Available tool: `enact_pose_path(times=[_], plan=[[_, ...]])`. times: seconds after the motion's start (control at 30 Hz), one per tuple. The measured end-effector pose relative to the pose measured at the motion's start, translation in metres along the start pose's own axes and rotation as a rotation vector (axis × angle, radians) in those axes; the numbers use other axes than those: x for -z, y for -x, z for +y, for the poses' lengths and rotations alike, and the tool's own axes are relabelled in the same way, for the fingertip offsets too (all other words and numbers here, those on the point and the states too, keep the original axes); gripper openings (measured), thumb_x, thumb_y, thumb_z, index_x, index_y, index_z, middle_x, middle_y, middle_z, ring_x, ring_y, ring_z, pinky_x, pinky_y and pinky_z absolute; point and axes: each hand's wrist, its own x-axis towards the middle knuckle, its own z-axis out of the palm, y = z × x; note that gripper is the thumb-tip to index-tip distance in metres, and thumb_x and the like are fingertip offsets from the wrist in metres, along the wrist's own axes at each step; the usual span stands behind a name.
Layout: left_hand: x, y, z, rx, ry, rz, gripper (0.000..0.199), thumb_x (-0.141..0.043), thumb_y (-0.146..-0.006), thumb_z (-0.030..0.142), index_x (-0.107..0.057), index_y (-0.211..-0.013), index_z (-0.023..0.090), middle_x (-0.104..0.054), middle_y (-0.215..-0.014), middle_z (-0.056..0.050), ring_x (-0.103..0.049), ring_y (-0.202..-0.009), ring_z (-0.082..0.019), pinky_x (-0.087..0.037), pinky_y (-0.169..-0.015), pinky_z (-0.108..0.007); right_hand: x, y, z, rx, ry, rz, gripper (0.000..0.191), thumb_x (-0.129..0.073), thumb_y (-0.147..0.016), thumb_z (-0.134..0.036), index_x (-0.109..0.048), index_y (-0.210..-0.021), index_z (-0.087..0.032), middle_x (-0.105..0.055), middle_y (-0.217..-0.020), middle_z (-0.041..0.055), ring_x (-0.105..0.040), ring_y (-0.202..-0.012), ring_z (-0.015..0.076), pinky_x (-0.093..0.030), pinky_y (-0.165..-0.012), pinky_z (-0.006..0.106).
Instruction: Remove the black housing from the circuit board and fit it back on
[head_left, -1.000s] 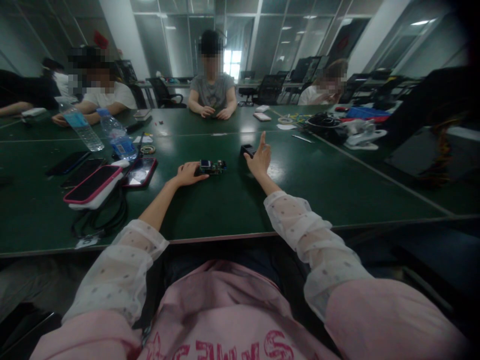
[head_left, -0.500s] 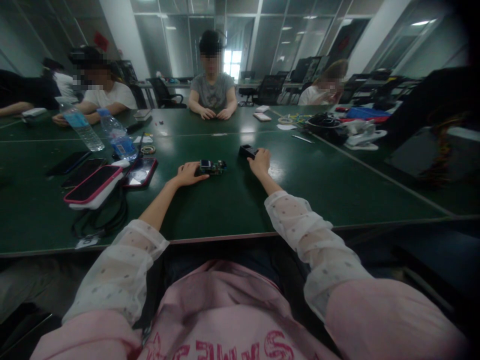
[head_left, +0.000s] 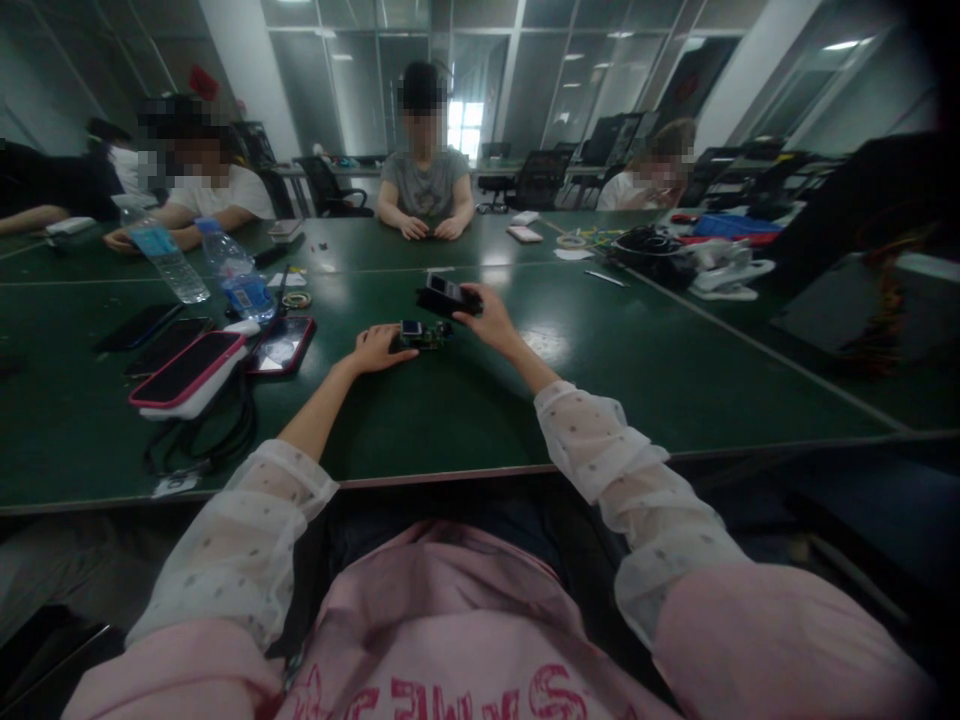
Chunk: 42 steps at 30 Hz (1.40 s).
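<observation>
A green circuit board with a small screen [head_left: 412, 328] lies on the dark green table. My left hand [head_left: 377, 349] is closed round its left end, thumb along the near side and fingers at the far side. Above the board's right half, my right hand [head_left: 491, 318] grips a black plastic casing [head_left: 442, 291] with a greyish rectangular window. The casing is raised off the tabletop and tilted. Its lower edge comes close to the board; whether the two touch I cannot tell.
Left of my arm lie a pink-edged phone [head_left: 187, 370], another phone [head_left: 283, 345], dark phones and a black cable [head_left: 214, 430]. Two water bottles [head_left: 166, 255] stand behind them. A pen [head_left: 606, 278] and a cluttered pile [head_left: 652, 245] are on the right. A person [head_left: 425, 190] sits opposite.
My right hand has lifted the black casing off the table and carried it left, over the circuit board. My left hand and the board have stayed put.
</observation>
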Motion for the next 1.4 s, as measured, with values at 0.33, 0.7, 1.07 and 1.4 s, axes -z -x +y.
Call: enact_pose_path(times=[0.33, 0.7, 1.07, 1.4], plan=[[-0.001, 0.000, 0.001, 0.035, -0.008, -0.016, 0.073, -0.045, -0.080, 0.070, -0.039, -0.137, 0.026, -0.043, -0.143, -0.009, -0.032, -0.134, -0.034, -0.022, -0.108, -0.050, -0.009, 0.008, -0.015, 0.115, -0.030, -0.151, 0.052, -0.069, -0.075, -0.032, -0.053, -0.122, -0.019, -0.057, -0.118, 0.0111, -0.052, -0.112, 0.0290, -0.043, -0.098, 0.046], [-0.002, 0.000, 0.000, 0.035, -0.001, 0.019, 0.077, -0.047, -0.078, 0.072, -0.040, -0.137, 0.024, -0.045, -0.141, -0.010, -0.034, -0.133, -0.031, -0.024, -0.107, -0.047, -0.022, 0.017, -0.006, 0.165, 0.038, -0.345, 0.051, -0.069, -0.074, -0.030, -0.053, -0.122, -0.021, -0.058, -0.118, 0.0100, -0.054, -0.111, 0.0277, -0.042, -0.098, 0.048], [-0.003, -0.001, -0.001, 0.028, -0.004, 0.026, 0.079, -0.047, -0.077, 0.073, -0.040, -0.138, 0.023, -0.045, -0.141, -0.010, -0.035, -0.132, -0.032, -0.026, -0.106, -0.048, -0.020, 0.019, -0.007, 0.134, -0.069, -0.373, 0.055, -0.069, -0.072, -0.028, -0.049, -0.122, -0.018, -0.058, -0.119, 0.0094, -0.056, -0.110, 0.0257, -0.042, -0.098, 0.044], [-0.006, -0.002, -0.003, 0.020, -0.009, 0.044, 0.079, -0.047, -0.077, 0.073, -0.040, -0.137, 0.023, -0.046, -0.141, -0.011, -0.037, -0.131, -0.032, -0.026, -0.105, -0.047, -0.020, 0.020, -0.008, 0.126, -0.087, -0.381, 0.056, -0.070, -0.070, -0.029, -0.047, -0.121, -0.022, -0.057, -0.119, 0.0076, -0.055, -0.111, 0.0262, -0.041, -0.099, 0.046]])
